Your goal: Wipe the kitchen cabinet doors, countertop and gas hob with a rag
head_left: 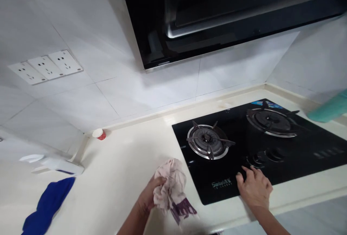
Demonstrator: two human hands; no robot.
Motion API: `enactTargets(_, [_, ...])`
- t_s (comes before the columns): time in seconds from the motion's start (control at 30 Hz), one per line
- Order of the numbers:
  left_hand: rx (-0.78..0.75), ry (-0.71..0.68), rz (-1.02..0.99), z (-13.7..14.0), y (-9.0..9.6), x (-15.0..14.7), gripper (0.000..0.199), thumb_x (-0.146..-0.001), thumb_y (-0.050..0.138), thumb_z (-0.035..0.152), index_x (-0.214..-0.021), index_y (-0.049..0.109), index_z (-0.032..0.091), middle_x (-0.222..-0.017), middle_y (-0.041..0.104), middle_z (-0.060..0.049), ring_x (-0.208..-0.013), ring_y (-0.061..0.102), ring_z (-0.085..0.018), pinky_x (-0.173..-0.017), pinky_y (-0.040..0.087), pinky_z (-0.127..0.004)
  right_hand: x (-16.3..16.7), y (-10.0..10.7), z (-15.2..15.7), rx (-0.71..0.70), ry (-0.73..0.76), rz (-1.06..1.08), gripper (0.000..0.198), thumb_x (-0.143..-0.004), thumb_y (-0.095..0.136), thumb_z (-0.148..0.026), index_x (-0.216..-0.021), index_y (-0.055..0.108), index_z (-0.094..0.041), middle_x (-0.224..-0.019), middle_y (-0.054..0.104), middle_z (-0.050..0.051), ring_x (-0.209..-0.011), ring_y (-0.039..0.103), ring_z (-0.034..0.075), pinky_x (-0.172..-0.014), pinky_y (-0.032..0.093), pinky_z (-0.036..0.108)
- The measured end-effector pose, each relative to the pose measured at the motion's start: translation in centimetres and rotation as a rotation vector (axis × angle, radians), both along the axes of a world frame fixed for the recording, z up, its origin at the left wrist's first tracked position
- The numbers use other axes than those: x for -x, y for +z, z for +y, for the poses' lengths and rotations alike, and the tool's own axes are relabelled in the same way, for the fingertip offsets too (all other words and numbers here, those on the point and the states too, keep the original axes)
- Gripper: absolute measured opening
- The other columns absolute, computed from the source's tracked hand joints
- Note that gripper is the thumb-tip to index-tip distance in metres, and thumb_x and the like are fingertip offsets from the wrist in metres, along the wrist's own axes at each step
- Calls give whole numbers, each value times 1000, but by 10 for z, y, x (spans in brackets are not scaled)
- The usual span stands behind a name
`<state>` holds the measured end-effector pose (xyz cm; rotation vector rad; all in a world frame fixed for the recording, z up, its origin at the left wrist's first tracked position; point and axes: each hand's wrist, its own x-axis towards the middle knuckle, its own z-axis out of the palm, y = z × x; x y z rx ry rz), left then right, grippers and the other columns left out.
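Note:
My left hand [152, 193] is closed around a crumpled pale pink cloth [171, 182] with a purple patterned end. The cloth is over the white counter, just left of the stove. My right hand [254, 187] rests on the front edge of the black glass gas stove [235, 170], fingers spread and bent, holding nothing. Its fingertips are close to the control knobs [256, 159]. On the stove are a left burner [207, 139] and a right burner [271, 121], each with a dark pan support.
A black range hood [217, 43] hangs above the stove. At the back left corner lies a red and white paper cup [99, 134]. Further left are a white spray bottle [58, 164] and a blue cloth [48, 206]. A green object [329, 107] stands at the right. Wall sockets [46, 67] are upper left.

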<state>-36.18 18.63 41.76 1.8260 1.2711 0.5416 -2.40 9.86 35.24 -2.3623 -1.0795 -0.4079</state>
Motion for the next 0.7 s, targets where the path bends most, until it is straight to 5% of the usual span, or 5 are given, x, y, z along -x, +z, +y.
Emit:
enactTargets(0.2, [-181,145,231,23,12,16,36,-93,61,45,-125,61,30,-137,58,-8,-123,57,-24,-102,53,-44,-1,-1,0,10,6,-17,46,-93,35,-46,-112,63,-15,-130,57,18,-134,42,35,-109,33,55])
enactTargets(0.33, [-259,136,332,17,19,27,55,-86,67,48,-137,56,31,-149,51,-10,-138,47,-33,-113,43,-57,0,1,-1,32,-9,1,44,-93,35,-44,-113,63,-16,-131,57,19,-136,41,36,-109,33,57])
enactTargets(0.47, [-410,38,501,3,5,21,77,-70,80,52,-141,54,39,-159,43,-10,-150,26,-47,-116,28,-71,1,1,-3,17,11,10,48,-93,33,-48,-113,63,-17,-130,57,19,-135,43,36,-109,34,57])
enactTargets(0.53, [-492,21,578,6,-4,22,69,-76,75,53,-141,53,43,-162,39,-7,-153,21,-45,-115,29,-71,1,1,-3,9,20,22,50,-92,32,-50,-113,63,-17,-129,57,19,-134,43,37,-108,34,57])
enactTargets(0.7, [-450,227,690,68,0,44,48,-89,60,45,-137,59,38,-165,31,-11,-153,20,-43,-115,32,-67,3,3,0,12,8,28,51,-90,30,-50,-113,63,-18,-130,58,19,-134,43,38,-108,34,59])
